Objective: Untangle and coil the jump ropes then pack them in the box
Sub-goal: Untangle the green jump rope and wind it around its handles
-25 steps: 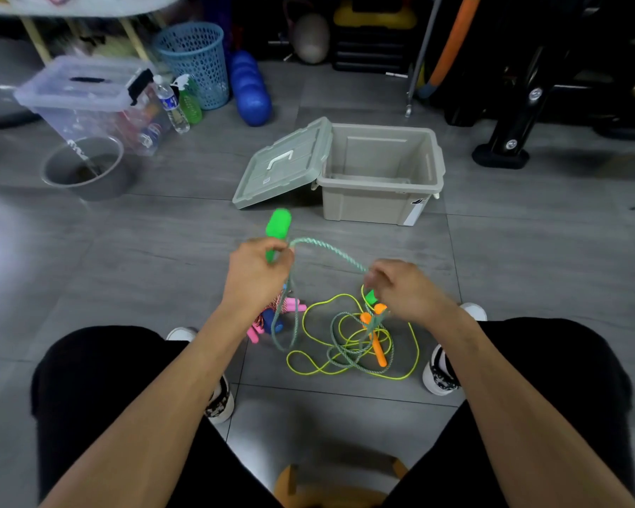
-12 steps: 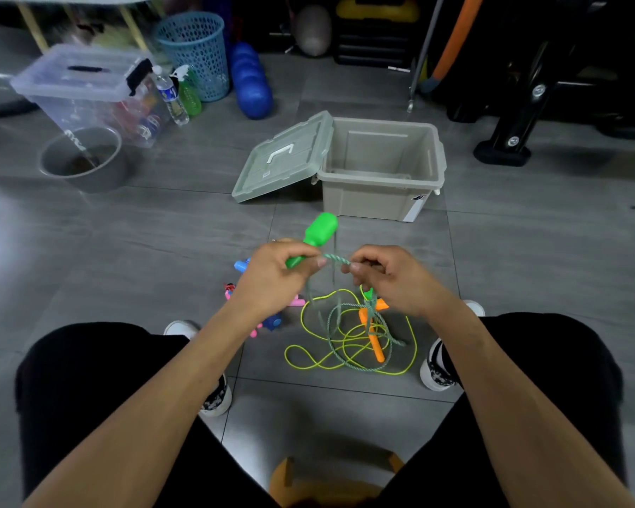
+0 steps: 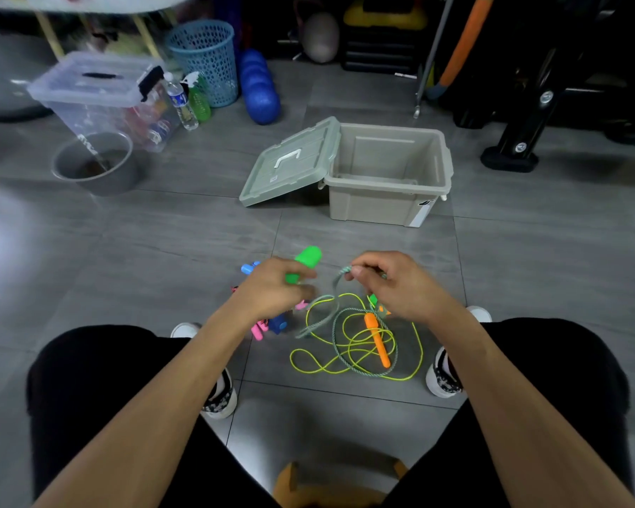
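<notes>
My left hand grips a bright green jump-rope handle that points up and to the right. My right hand pinches a loop of the grey-green braided rope just right of that handle. The rope drops to a tangle on the floor mixed with a thin yellow rope and an orange handle. Pink and blue handles lie under my left hand, partly hidden. The open beige box stands beyond, its inside bare, with its lid leaning on the left side.
A clear lidded bin, a grey bowl, a bottle, a blue basket and blue rollers stand at the back left. Black exercise gear is at the back right. My shoes flank the tangle.
My hands came together from apart, then moved slightly apart again. The right hand rose from the tangle and now pinches a loop of the braided rope beside the green handle.
</notes>
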Demonstrator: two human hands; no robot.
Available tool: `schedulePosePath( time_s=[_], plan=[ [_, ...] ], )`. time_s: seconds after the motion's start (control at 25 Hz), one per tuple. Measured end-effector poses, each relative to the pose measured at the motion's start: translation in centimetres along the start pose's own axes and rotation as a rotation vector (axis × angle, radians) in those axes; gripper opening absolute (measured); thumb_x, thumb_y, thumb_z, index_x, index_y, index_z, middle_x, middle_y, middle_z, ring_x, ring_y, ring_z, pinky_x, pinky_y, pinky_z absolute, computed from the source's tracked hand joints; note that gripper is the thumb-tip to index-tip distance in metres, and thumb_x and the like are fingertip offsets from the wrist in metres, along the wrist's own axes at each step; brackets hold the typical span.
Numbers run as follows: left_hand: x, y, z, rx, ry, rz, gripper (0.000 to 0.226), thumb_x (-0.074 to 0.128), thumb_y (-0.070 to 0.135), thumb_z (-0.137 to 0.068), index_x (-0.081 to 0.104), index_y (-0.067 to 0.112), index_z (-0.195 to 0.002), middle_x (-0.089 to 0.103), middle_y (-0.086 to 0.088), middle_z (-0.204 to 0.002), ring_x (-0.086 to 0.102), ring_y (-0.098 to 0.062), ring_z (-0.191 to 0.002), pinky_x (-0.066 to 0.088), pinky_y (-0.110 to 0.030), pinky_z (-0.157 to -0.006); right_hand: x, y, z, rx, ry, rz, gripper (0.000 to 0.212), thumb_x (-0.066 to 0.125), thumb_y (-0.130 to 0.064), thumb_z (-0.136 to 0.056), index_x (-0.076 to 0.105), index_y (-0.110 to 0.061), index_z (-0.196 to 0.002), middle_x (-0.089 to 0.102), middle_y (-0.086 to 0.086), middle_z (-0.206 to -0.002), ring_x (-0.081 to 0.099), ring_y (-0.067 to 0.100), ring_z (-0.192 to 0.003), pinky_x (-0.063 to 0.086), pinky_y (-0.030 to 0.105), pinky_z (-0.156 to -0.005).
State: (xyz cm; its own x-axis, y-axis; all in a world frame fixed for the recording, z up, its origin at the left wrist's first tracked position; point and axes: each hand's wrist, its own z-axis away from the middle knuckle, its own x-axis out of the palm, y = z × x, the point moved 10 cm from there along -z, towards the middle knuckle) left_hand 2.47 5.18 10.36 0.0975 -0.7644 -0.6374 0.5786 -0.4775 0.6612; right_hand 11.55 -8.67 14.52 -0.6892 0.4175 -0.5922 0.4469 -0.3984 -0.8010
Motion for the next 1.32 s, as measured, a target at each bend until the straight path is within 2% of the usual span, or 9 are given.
schedulePosePath(
  time_s=[0.12, 0.2, 0.4, 0.52, 0.64, 0.76, 1.0, 1.16, 1.32],
  plan=[
    [0.3, 4.3, 1.4, 0.267, 0.042, 0.101, 0.021, 0.076, 0.031, -0.080, 0.076, 0.021, -0.098, 0.069, 0.010, -0.096, 0.060, 0.001, -0.087, 0.040, -0.013, -0.075, 1.0, -0.9, 0.3, -0.041, -0.054, -0.019, 0.019, 0.052, -0.018, -0.095, 0.062, -0.023, -0.080, 0.059, 0.009, -0.066, 0.053, 0.021, -0.061, 0.044, 0.032, -0.059],
    [-0.5, 5.2, 1.8, 0.310, 0.132, 0.096, 0.015, 0.073, 0.025, -0.083, 0.077, 0.015, -0.093, 0.068, 0.004, -0.089, 0.058, 0.001, -0.078, 0.038, -0.010, -0.068, 0.3, -0.1, 0.1, 0.008, 0.014, -0.067, 0.015, 0.055, -0.020, -0.094, 0.062, -0.019, -0.080, 0.060, 0.001, -0.065, 0.057, 0.009, -0.061, 0.045, 0.026, -0.060],
    [-6.0, 3.1, 1.7, 0.194, 0.392, 0.426, 0.008, 0.068, 0.019, -0.088, 0.074, 0.023, -0.089, 0.068, 0.013, -0.068, 0.053, 0.003, -0.058, 0.041, -0.011, -0.058, 1.4, 4.5, 0.0, 0.152, -0.044, 0.009, 0.023, 0.051, -0.024, -0.096, 0.059, -0.025, -0.074, 0.065, -0.004, -0.071, 0.060, 0.009, -0.069, 0.050, 0.031, -0.069],
    [-6.3, 1.1, 1.5, 0.079, 0.345, 0.411, 0.007, 0.068, 0.021, -0.088, 0.075, 0.023, -0.090, 0.061, 0.022, -0.053, 0.051, 0.009, -0.050, 0.037, -0.009, -0.052, 1.8, 5.7, 0.1, 0.223, -0.084, -0.009, 0.019, 0.049, -0.029, -0.096, 0.061, -0.025, -0.082, 0.067, -0.005, -0.078, 0.062, 0.009, -0.076, 0.054, 0.038, -0.078],
    [-3.8, 0.9, 1.3, 0.078, 0.204, 0.299, 0.005, 0.072, 0.024, -0.085, 0.076, 0.027, -0.084, 0.070, 0.015, -0.070, 0.058, 0.003, -0.062, 0.045, -0.017, -0.065, 0.9, 4.0, -0.1, 0.171, 0.018, -0.119, 0.008, 0.062, -0.029, -0.089, 0.060, -0.026, -0.096, 0.058, -0.005, -0.077, 0.057, 0.012, -0.071, 0.051, 0.037, -0.074],
    [-2.0, 1.6, 1.2, 0.126, 0.143, 0.222, 0.003, 0.074, 0.026, -0.083, 0.076, 0.028, -0.084, 0.073, 0.011, -0.082, 0.062, 0.001, -0.069, 0.046, -0.018, -0.073, 1.0, 1.8, -0.2, 0.058, 0.036, -0.190, 0.007, 0.065, -0.027, -0.088, 0.064, -0.023, -0.093, 0.053, -0.003, -0.069, 0.050, 0.011, -0.064, 0.045, 0.030, -0.064],
    [-4.6, 0.9, 1.5, 0.085, 0.319, 0.119, 0.010, 0.071, 0.027, -0.085, 0.077, 0.023, -0.091, 0.071, 0.013, -0.088, 0.060, 0.007, -0.078, 0.037, 0.001, -0.067, 2.6, 2.5, -0.3, 0.158, -0.116, -0.203, 0.038, 0.045, -0.024, -0.099, 0.064, -0.029, -0.066, 0.065, 0.010, -0.072, 0.056, 0.010, -0.063, 0.047, 0.025, -0.064],
    [-4.7, 0.3, 1.2, 0.051, 0.350, 0.103, 0.009, 0.070, 0.025, -0.086, 0.077, 0.022, -0.090, 0.070, 0.008, -0.083, 0.057, 0.007, -0.065, 0.037, -0.004, -0.060, 1.8, 3.8, 0.0, 0.244, -0.071, -0.180, 0.030, 0.047, -0.030, -0.098, 0.062, -0.019, -0.075, 0.050, -0.006, -0.059, 0.045, 0.007, -0.055, 0.042, 0.026, -0.059],
    [-1.8, 0.1, 0.4, 0.033, 0.127, -0.163, 0.013, 0.075, 0.028, -0.080, 0.075, 0.027, -0.093, 0.064, 0.009, -0.098, 0.061, -0.010, -0.091, 0.038, -0.018, -0.075, 0.4, 2.0, 0.1, 0.120, 0.010, -0.130, 0.016, 0.055, -0.025, -0.094, 0.065, -0.018, -0.084, 0.060, -0.005, -0.068, 0.049, 0.000, -0.056, 0.042, 0.021, -0.056]
  ],
)
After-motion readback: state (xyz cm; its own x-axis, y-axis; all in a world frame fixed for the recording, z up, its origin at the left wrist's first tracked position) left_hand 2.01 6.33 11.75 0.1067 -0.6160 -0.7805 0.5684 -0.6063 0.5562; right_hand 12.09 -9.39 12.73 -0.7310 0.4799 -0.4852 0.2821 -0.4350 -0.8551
